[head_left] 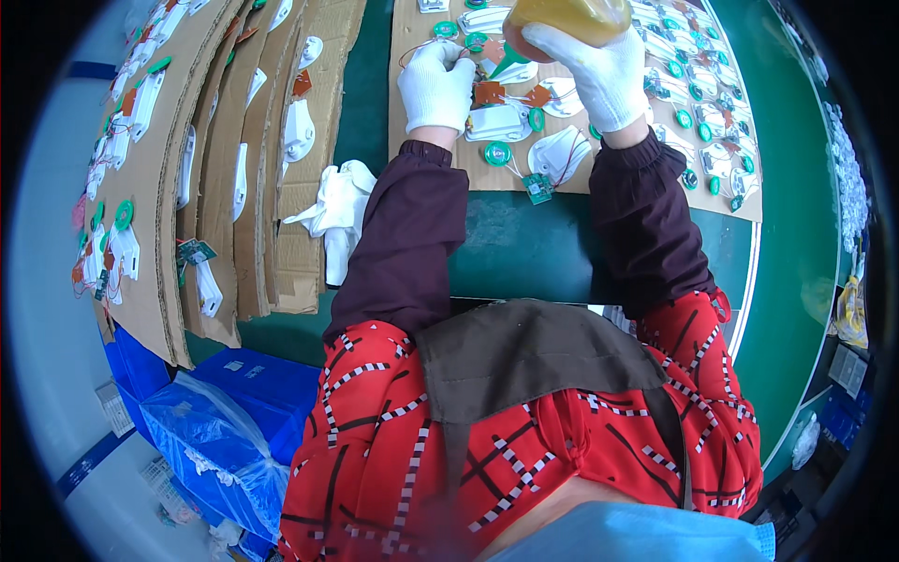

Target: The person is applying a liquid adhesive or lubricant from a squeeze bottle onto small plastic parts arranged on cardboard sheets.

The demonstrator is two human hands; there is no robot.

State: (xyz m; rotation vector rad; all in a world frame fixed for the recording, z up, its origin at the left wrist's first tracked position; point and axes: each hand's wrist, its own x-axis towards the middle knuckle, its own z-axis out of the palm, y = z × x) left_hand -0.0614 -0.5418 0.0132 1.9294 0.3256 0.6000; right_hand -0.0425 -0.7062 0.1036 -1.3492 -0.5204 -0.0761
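Observation:
My right hand, in a white knit glove, is wrapped round a squeeze bottle of amber liquid. The bottle is tilted, its green nozzle pointing down and left over a small white plastic housing. Just left of the nozzle, my gloved left hand is closed, its fingertips pinched beside thin red wires; what they hold is too small to make out. Below the hands, on the cardboard sheet, lie a white housing, a green ring and a green circuit board wired to another white housing.
More wired housings cover the cardboard at the right. Overlapping cardboard sheets with similar parts stand at the left of the green table. Spare white gloves lie at their edge. A blue bin with clear plastic sits below left.

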